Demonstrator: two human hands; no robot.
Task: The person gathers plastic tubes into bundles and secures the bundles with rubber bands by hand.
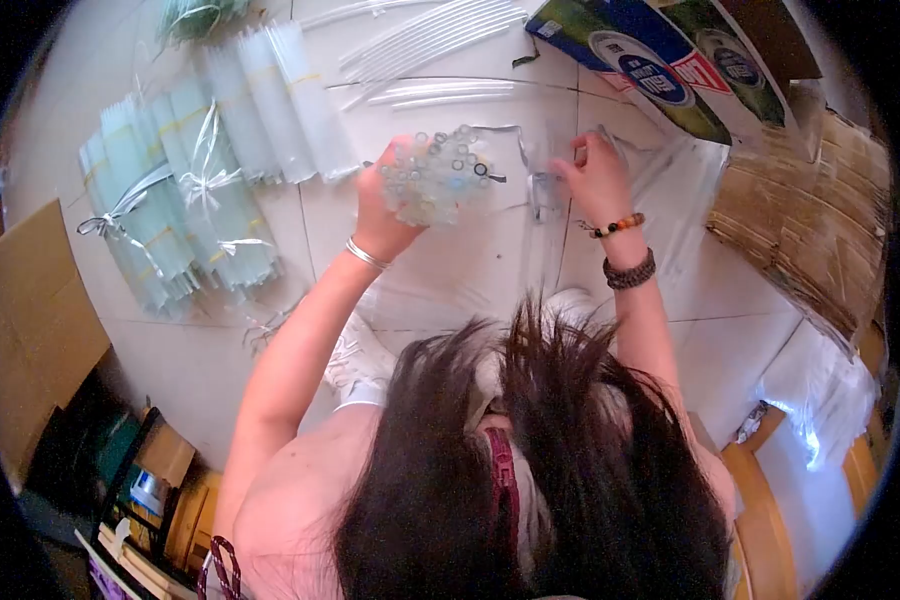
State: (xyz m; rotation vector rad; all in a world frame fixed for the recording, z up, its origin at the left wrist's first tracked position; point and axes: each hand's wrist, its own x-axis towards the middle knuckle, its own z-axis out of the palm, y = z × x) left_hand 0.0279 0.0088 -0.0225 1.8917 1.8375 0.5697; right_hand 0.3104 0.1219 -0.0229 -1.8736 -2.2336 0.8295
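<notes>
My left hand, with a silver bangle at the wrist, is wrapped round a bundle of clear tubes whose round ends face up. A dark-rimmed ring shows among the ends at the bundle's right side. To the right, my right hand is raised over clear plastic wrapping, its fingers curled and thumb near them. Whether it pinches a thin piece there is too small to tell. A dark thin strip lies between the bundle and my right hand.
Tied bundles of clear tubes lie at the left on the tiled floor. Loose tubes lie ahead. A printed carton and flattened cardboard stand at the right. Shelving is at the lower left.
</notes>
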